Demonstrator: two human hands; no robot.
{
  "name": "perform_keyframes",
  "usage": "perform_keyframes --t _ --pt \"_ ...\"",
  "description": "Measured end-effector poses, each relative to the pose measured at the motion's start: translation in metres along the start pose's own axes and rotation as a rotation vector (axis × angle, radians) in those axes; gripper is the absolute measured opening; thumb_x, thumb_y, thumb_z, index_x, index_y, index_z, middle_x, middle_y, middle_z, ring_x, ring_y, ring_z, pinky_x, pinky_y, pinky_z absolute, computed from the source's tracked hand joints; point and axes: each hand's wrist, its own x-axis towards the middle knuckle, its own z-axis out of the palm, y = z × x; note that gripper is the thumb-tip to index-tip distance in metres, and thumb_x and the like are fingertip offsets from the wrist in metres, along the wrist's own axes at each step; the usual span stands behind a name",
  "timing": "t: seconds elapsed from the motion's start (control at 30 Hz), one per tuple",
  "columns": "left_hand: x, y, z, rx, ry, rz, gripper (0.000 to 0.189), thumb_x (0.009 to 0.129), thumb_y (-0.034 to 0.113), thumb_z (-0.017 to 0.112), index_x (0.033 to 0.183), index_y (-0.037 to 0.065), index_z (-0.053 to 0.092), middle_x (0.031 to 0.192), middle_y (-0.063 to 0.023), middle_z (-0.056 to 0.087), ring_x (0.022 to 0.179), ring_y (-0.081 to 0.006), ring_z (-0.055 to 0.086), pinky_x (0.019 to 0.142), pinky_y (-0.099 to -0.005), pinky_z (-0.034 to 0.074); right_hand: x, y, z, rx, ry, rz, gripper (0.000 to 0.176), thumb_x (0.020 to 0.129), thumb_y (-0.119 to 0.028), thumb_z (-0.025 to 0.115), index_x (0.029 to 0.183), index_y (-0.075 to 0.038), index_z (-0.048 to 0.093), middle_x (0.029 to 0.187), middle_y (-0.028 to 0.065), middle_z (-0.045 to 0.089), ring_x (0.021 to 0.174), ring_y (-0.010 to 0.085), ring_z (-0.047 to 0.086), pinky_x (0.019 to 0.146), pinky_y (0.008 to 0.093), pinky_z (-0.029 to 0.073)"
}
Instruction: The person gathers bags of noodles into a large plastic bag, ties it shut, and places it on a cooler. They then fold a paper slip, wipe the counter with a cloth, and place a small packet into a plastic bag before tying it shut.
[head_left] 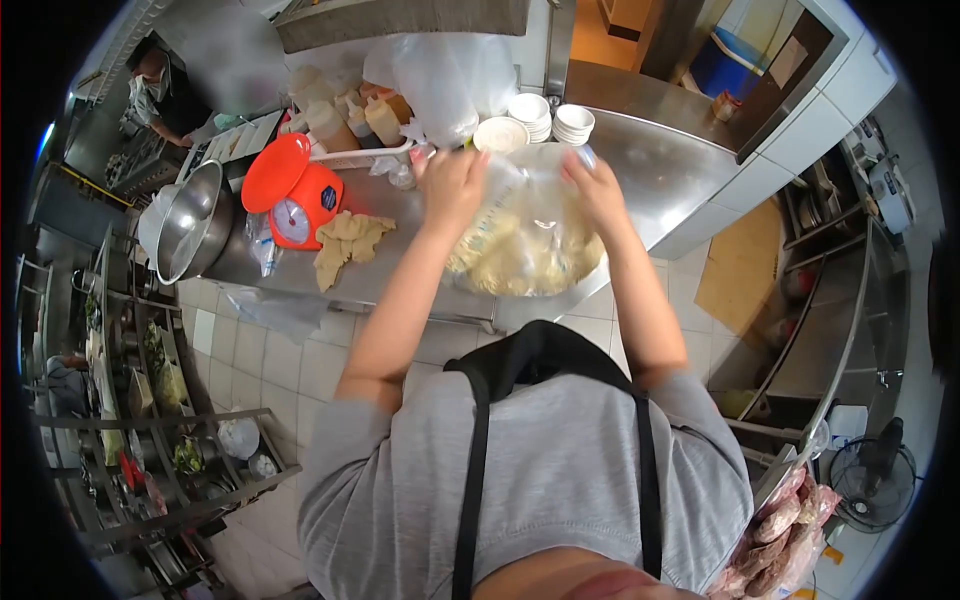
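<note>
A clear plastic bag [530, 235] with pale yellow contents hangs at the near edge of the steel counter [660, 165]. My left hand [453, 185] is closed on the bag's upper left corner. On the other top corner, my right hand [597, 187] has its fingers closed; both hands are slightly blurred. The bag's top is stretched between them. Stacked white bowls [572, 124] and a round white dish [501, 135] stand just beyond the bag.
An orange scale [298, 200], a crumpled tan cloth [350, 240] and a steel bowl [197, 225] are on the left. Squeeze bottles [382, 121] fill a white basket behind. Another person [165, 90] stands at the far left.
</note>
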Motion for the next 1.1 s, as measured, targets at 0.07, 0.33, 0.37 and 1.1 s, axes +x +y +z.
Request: perform_keyframes --t 0.07,0.33,0.37,1.1 --pt "-0.019 -0.022 0.011 0.061 -0.007 -0.016 0.023 0.088 0.022 0.052 0.072 0.007 0.06 0.067 -0.0101 0.058 0.075 -0.0282 0.055 0.079 -0.043 0.035 -0.014 0.03 -0.027 -0.028 0.101 0.061 0.012 0.091 -0.015 0.052 0.087 -0.004 0.054 0.075 -0.0017 0.051 0.074 0.0087 0.047 0.071 0.0231 0.038" --pt "0.019 0.016 -0.012 -1.551 -0.421 -0.097 0.031 0.096 0.029 0.044 0.086 0.003 0.057 0.068 0.001 0.046 0.06 -0.0095 0.041 0.058 -0.0253 0.037 0.012 -0.056 0.009 0.461 -0.324 0.041 0.042 0.096 -0.038 0.041 0.065 -0.009 0.037 0.061 -0.0029 0.033 0.054 0.0103 0.034 0.053 0.0235 0.035" --pt "0.027 0.01 -0.009 -1.869 -0.602 -0.097 0.03 0.097 0.029 0.043 0.086 0.004 0.057 0.068 0.0027 0.045 0.059 -0.0081 0.039 0.056 -0.0237 0.036 0.019 -0.056 0.006 0.441 -0.411 0.141 0.043 0.096 -0.038 0.041 0.064 -0.01 0.034 0.059 -0.0033 0.03 0.052 0.0105 0.03 0.05 0.0239 0.031" --pt "-0.022 0.017 0.025 -0.658 -0.163 -0.252 0.061 0.095 0.04 0.037 0.065 -0.006 0.061 0.056 -0.0181 0.059 0.055 -0.0267 0.063 0.055 -0.0363 0.046 -0.03 -0.002 0.046 -0.117 -0.189 -0.017 0.033 0.086 -0.01 0.058 0.116 -0.002 0.048 0.079 0.0042 0.058 0.07 0.0096 0.053 0.064 0.0235 0.044"
